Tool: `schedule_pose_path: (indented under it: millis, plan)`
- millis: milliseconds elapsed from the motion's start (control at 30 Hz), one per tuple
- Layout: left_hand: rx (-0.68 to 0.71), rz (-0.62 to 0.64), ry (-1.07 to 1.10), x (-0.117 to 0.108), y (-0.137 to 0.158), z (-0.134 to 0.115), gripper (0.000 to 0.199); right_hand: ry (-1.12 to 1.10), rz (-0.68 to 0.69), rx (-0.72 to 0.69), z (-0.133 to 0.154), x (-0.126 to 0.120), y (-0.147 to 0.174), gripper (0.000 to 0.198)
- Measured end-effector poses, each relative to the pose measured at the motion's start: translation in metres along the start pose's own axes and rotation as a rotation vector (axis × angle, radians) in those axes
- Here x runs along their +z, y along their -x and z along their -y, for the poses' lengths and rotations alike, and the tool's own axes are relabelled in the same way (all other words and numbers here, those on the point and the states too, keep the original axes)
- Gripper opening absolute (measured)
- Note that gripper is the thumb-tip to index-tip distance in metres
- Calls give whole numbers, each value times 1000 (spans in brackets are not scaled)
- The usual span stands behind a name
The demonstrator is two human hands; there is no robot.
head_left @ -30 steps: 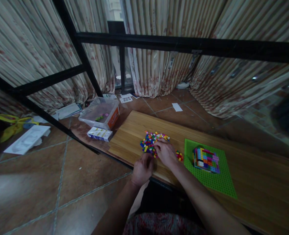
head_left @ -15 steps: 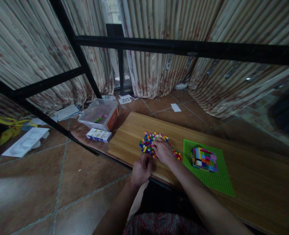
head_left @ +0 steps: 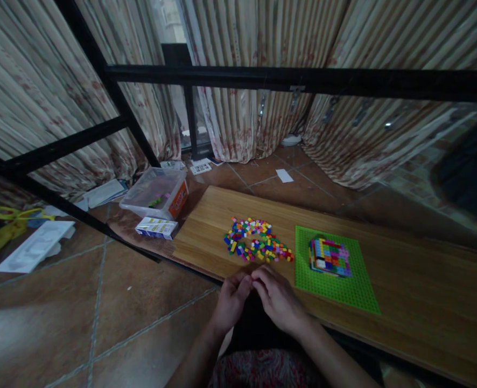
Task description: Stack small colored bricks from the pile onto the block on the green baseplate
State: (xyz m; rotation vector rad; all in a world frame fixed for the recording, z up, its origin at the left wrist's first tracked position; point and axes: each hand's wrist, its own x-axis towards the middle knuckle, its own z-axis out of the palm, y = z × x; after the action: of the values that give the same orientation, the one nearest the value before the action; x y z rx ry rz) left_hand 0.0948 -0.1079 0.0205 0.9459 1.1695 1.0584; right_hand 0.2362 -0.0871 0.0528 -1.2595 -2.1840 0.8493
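My left hand (head_left: pixel 233 300) and my right hand (head_left: pixel 278 298) meet at the fingertips over the near edge of the wooden board. Both are closed in a pinch, and whatever lies between the fingers is too small or hidden to make out. Just beyond them spreads a loose pile of small coloured toy bricks (head_left: pixel 262 249). To the right, a green baseplate (head_left: pixel 323 293) lies flat on the board. On it stands a block-shaped build of multicoloured bricks (head_left: pixel 330 257), with pink ones at its right side.
A clear plastic box (head_left: pixel 149 191) with an orange label holds a few green and pink pieces at the left. Before it lies a small carton (head_left: pixel 156 228). A black metal frame (head_left: pixel 222 75) crosses in front of the curtains. The wooden board (head_left: pixel 416 291) extends right.
My right hand has left the brick pile and come back toward me, meeting my left hand at the fingertips. The view has shifted slightly.
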Motion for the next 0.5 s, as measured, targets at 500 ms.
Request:
schedule_pose_path:
  millis: [500]
  plan:
    - [205,-262,-747,-20,-25,-16,25,221,-170,79,-34,-3,-80,18]
